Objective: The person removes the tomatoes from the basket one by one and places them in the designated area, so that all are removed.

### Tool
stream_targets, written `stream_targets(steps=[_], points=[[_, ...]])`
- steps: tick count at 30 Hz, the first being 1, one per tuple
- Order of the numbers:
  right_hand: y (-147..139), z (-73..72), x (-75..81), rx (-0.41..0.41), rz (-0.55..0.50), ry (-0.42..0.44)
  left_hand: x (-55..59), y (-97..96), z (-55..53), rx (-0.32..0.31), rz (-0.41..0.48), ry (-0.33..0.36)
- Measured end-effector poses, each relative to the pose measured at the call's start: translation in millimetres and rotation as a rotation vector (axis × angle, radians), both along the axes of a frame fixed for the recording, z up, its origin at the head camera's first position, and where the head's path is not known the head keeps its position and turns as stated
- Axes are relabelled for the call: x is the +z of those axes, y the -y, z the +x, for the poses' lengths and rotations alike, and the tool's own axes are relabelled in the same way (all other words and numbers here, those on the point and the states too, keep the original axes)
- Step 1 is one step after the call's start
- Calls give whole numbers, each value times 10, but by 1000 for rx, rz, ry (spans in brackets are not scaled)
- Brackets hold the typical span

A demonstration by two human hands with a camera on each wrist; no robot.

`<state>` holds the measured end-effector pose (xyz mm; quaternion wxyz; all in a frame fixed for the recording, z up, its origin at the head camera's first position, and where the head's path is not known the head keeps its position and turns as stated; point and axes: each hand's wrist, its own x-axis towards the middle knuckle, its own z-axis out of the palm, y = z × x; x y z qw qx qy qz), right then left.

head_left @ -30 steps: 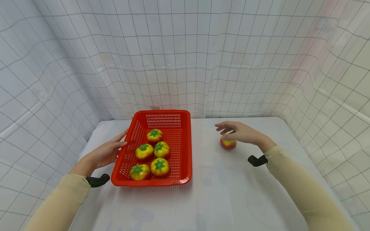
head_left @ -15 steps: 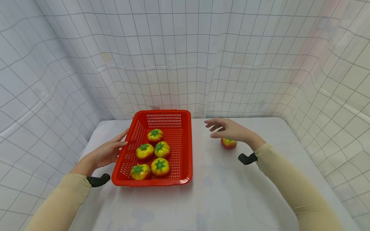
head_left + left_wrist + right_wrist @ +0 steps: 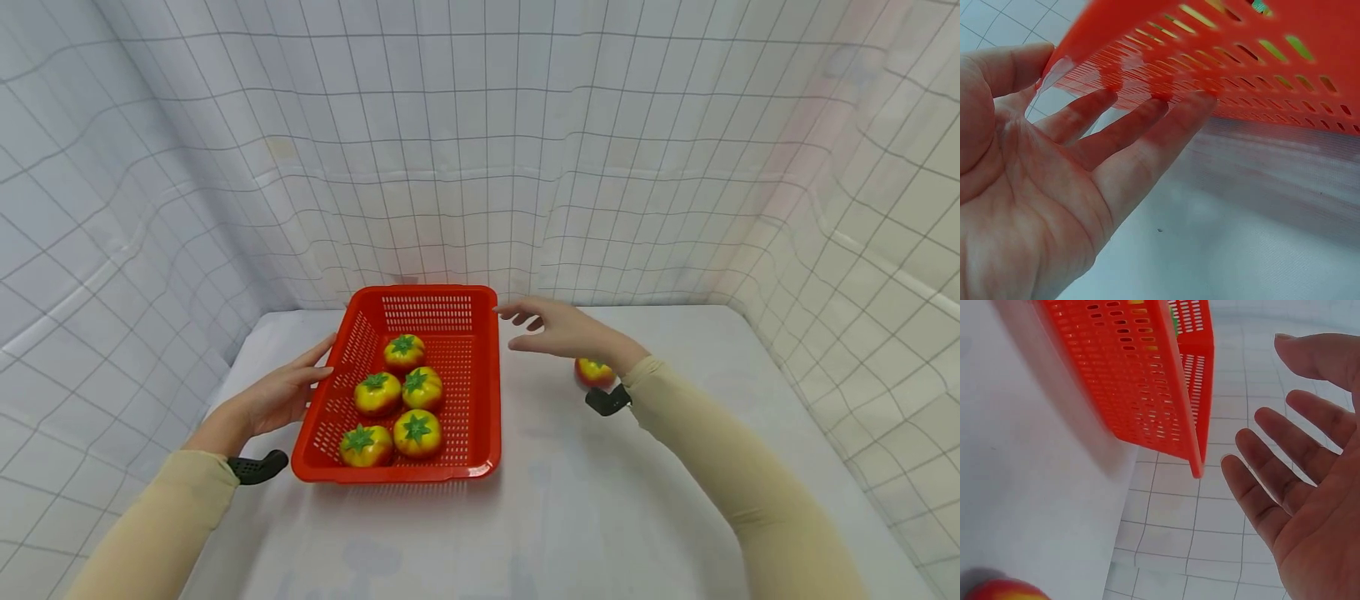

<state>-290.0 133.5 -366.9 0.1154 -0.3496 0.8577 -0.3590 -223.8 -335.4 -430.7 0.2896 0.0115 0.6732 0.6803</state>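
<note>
White curtains printed with a thin dark grid enclose the space: a rippled back curtain [image 3: 420,125], a left curtain [image 3: 67,192] and a right curtain [image 3: 885,225] tinged cream. A white bench [image 3: 570,517] with rounded far corners bears faint bluish smudges [image 3: 367,558] under soft, diffuse light.

Bright, soft, even light across the head view, with a faint shadow below the near edge of the red basket [image 3: 397,475] on the pale surface [image 3: 570,508]! Grid lines on the curtain [image 3: 480,167] stretch and bend toward the sides. Left wrist: dimmer, bluish, reddish tint on the fingers [image 3: 1147,147], nearest rim blurred. Right wrist: hazy, washed out, cornered fruit [image 3: 1007,592] soft-edged.
</note>
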Motion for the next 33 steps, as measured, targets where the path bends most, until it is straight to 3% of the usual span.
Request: stream_targets(steps=[8,16,21,33], points=[[349,-64,107,20,83,10,19,-2,10,-3,-5,-7],[641,-202,200,98,104,-17,37,-5,22,1,-2,-3],[833,-262,244,114,112,17,31,3,14,12,3,8],[1248,-397,182,146,163,34,8,-3,6,21,13,6]])
